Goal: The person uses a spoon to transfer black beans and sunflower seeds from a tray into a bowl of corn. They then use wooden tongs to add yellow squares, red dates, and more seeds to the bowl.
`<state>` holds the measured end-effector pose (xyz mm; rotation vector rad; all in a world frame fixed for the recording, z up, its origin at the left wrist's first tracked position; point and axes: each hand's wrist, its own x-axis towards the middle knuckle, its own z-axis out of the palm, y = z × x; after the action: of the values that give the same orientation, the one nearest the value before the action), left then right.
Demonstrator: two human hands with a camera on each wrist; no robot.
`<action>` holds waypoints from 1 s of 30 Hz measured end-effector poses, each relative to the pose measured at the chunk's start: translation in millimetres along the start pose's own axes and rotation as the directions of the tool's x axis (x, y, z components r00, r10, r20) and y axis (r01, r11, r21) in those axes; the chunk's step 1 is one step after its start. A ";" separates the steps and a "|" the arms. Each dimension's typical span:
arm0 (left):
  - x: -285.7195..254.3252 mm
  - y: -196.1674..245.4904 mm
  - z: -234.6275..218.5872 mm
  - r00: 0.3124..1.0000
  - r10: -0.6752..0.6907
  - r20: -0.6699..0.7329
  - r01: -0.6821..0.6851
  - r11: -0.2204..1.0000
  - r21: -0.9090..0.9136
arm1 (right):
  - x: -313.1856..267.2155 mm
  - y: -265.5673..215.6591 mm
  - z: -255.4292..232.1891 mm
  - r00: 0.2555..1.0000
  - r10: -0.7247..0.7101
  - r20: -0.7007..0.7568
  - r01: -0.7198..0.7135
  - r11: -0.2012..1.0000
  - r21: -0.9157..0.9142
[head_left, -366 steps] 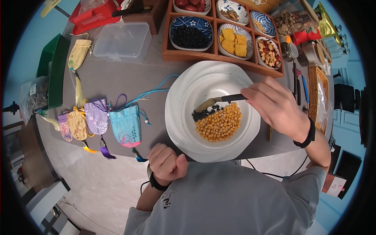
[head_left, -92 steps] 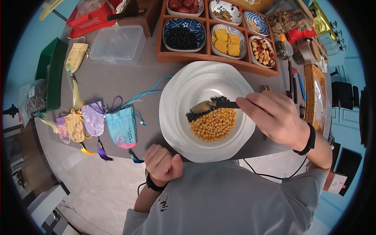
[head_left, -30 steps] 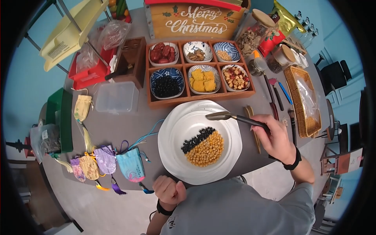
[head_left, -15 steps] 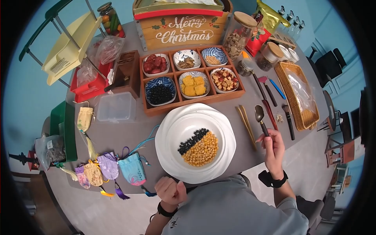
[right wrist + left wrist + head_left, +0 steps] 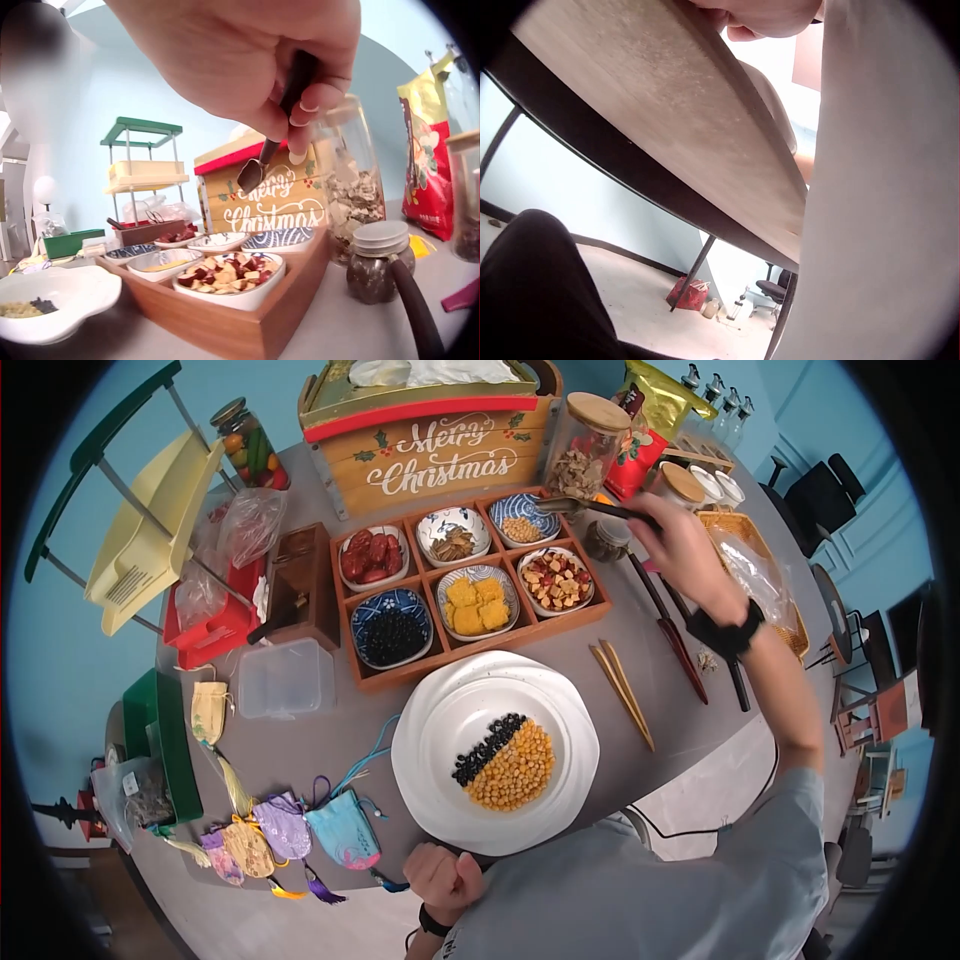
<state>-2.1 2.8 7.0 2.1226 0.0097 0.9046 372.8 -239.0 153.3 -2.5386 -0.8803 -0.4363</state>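
My right hand [image 5: 690,550] grips the dark handle of a small spoon [image 5: 565,505] at the back right compartment of the wooden box. In the right wrist view the spoon's bowl [image 5: 251,174] hangs above the box's dishes. The spoon overlaps the blue-patterned dish of small tan grains [image 5: 520,528] in the head view. At the table's front edge my left hand [image 5: 445,875] rests with its fingers curled, holding nothing. Right before the body stands a white bowl [image 5: 430,800], with a band of black beans [image 5: 487,745] along a bed of yellow corn kernels [image 5: 515,765].
The divided wooden box [image 5: 400,678] holds dishes of red dates, black beans, yellow cubes and chopped dried fruit. Tongs [image 5: 625,695] lie right of the bowl, embroidered pouches [image 5: 345,830] left. Glass jars [image 5: 590,445] and a wicker basket [image 5: 750,565] stand at the right.
The spoon has left the white bowl, swung out right, then moved back over the box's rear right dish. The head view has tilted up. My left hand stays at the table edge.
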 end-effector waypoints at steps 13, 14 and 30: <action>-1.5 0.3 0.0 0.999 -0.049 0.009 0.049 0.996 0.079 | 59.9 18.6 52.5 0.945 -0.281 0.165 0.311 0.928 -0.204; -2.8 -0.1 0.2 0.999 -0.053 0.006 0.053 0.996 0.078 | 57.3 17.9 50.5 0.933 -0.312 0.179 0.346 0.915 -0.209; -0.5 3.5 0.7 0.995 -0.099 -0.013 0.099 0.989 0.107 | 68.2 35.9 45.7 0.936 -0.213 0.280 0.281 0.931 -0.234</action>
<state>-3.0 -0.1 8.8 2.1972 0.1699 0.8706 454.0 -207.7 132.2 -2.7842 -1.3309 -0.3333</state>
